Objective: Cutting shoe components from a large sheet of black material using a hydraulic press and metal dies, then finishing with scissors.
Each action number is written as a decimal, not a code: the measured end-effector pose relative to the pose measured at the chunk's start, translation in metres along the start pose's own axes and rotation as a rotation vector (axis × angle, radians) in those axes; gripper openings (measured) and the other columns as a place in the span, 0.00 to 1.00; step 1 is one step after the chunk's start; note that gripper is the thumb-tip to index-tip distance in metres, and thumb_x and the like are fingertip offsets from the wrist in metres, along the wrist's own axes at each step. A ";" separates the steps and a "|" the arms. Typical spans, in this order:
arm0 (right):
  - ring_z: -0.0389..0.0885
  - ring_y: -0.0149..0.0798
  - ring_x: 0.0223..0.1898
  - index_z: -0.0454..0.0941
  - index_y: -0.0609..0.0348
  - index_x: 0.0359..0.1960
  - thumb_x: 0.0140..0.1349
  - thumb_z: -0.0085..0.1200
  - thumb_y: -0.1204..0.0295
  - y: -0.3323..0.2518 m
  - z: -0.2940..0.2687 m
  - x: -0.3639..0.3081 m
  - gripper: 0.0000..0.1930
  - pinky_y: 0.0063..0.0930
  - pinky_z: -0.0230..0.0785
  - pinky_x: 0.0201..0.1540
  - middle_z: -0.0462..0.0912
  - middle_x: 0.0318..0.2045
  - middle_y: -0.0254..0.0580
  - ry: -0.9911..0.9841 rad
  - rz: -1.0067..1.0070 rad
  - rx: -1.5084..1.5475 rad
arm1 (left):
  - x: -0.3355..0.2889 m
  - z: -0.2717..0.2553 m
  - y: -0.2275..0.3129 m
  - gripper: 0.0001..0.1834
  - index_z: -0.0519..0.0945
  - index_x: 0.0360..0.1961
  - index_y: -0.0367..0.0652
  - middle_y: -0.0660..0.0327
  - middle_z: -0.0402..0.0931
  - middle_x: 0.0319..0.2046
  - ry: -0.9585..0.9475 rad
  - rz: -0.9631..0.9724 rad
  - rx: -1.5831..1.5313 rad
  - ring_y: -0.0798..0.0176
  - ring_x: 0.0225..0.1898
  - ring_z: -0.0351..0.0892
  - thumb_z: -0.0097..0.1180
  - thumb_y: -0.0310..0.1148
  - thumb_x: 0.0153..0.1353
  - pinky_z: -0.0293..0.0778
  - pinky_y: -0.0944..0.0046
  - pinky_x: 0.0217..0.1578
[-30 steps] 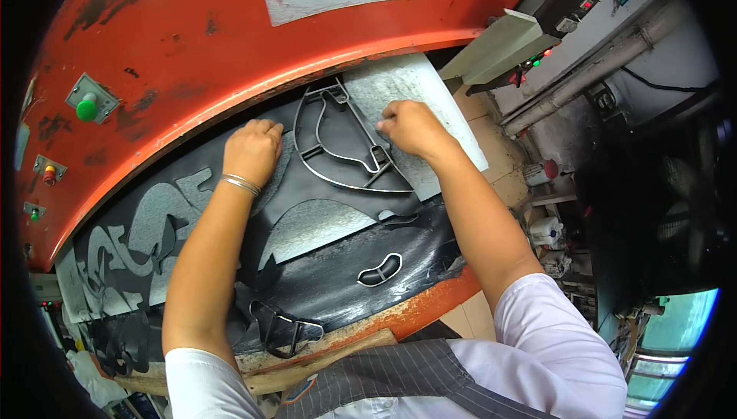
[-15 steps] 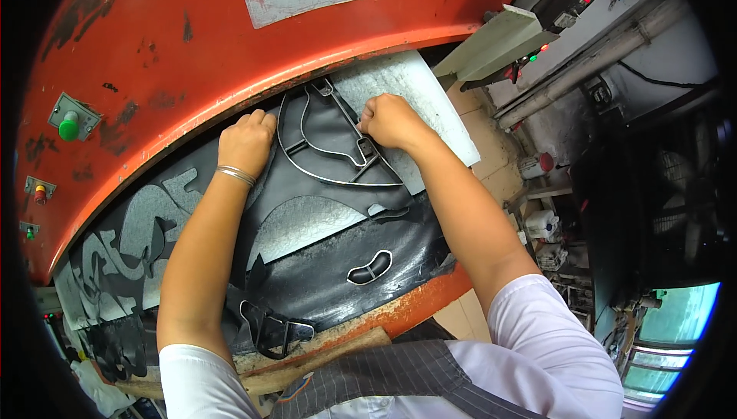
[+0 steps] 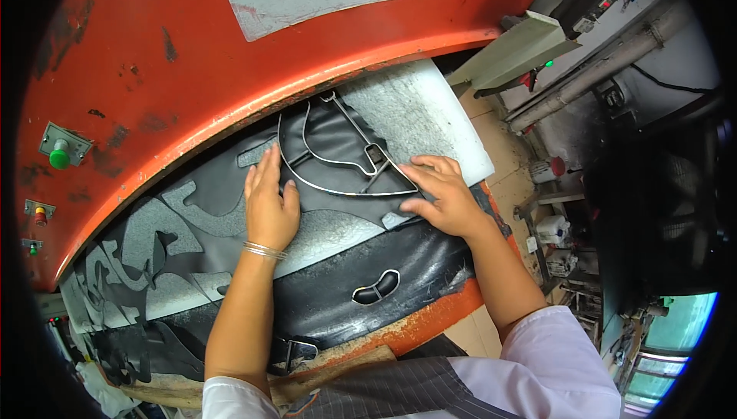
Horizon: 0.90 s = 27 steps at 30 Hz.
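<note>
A large curved cutting die point(image 3: 375, 155), a thin metal strip frame with crossbars, lies on a black leather-like sheet point(image 3: 332, 136). The sheet rests on a pale worn board point(image 3: 441, 112) and has several shaped cut-outs at left. My left hand point(image 3: 270, 208) is open over the sheet, left of the die, with fingers extended and the thumb apart. At the die's right corner my right hand point(image 3: 444, 195) is open, fingertips near or touching the metal edge. Whether either palm presses on the sheet I cannot tell.
A red machine body point(image 3: 153, 96) with a green button point(image 3: 60, 158) overhangs the board's far side. Nearer me, a small bean-shaped die point(image 3: 376, 288) sits on dark material. Another metal die point(image 3: 290, 357) lies by my left forearm. A grey-green bracket point(image 3: 518, 46) projects at far right.
Both hands have come nearer me and opened from closed fingers; the left also moved right. The sheet's far-left part lies flatter where the left hand was, showing a cut-out there.
</note>
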State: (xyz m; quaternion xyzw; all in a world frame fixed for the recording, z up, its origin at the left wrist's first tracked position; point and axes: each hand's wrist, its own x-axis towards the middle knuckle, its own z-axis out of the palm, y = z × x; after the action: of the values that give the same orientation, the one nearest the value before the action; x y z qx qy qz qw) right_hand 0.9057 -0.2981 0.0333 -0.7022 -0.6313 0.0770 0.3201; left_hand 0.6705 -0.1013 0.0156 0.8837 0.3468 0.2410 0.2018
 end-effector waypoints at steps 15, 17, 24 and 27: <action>0.76 0.41 0.54 0.80 0.55 0.52 0.50 0.66 0.68 0.008 -0.006 -0.003 0.25 0.45 0.57 0.61 0.83 0.42 0.45 0.019 -0.126 0.014 | -0.005 -0.008 0.002 0.27 0.68 0.62 0.35 0.48 0.76 0.54 -0.014 0.023 -0.156 0.51 0.60 0.72 0.46 0.21 0.58 0.54 0.50 0.67; 0.75 0.41 0.54 0.80 0.56 0.53 0.50 0.66 0.67 0.007 -0.003 -0.003 0.25 0.45 0.57 0.62 0.83 0.42 0.44 0.008 -0.111 0.019 | -0.005 -0.010 0.004 0.27 0.68 0.61 0.35 0.48 0.79 0.51 -0.003 0.021 -0.132 0.50 0.58 0.74 0.46 0.21 0.57 0.54 0.50 0.67; 0.74 0.43 0.56 0.79 0.56 0.54 0.51 0.66 0.65 0.007 -0.006 -0.009 0.26 0.46 0.56 0.62 0.80 0.48 0.45 -0.027 -0.067 0.026 | -0.007 -0.007 0.016 0.28 0.70 0.60 0.35 0.49 0.78 0.51 0.040 -0.021 -0.147 0.48 0.57 0.73 0.55 0.24 0.55 0.59 0.54 0.63; 0.74 0.45 0.55 0.79 0.58 0.52 0.51 0.66 0.64 -0.007 -0.012 -0.007 0.25 0.44 0.59 0.60 0.80 0.48 0.47 0.047 -0.031 -0.048 | -0.010 -0.011 0.017 0.26 0.74 0.53 0.36 0.51 0.78 0.44 0.124 0.110 -0.094 0.47 0.50 0.75 0.61 0.24 0.50 0.66 0.54 0.55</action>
State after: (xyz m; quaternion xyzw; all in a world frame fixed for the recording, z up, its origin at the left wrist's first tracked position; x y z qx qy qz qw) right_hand 0.9050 -0.3087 0.0444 -0.7015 -0.6360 0.0406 0.3190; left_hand 0.6668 -0.1176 0.0300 0.8744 0.2976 0.3219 0.2078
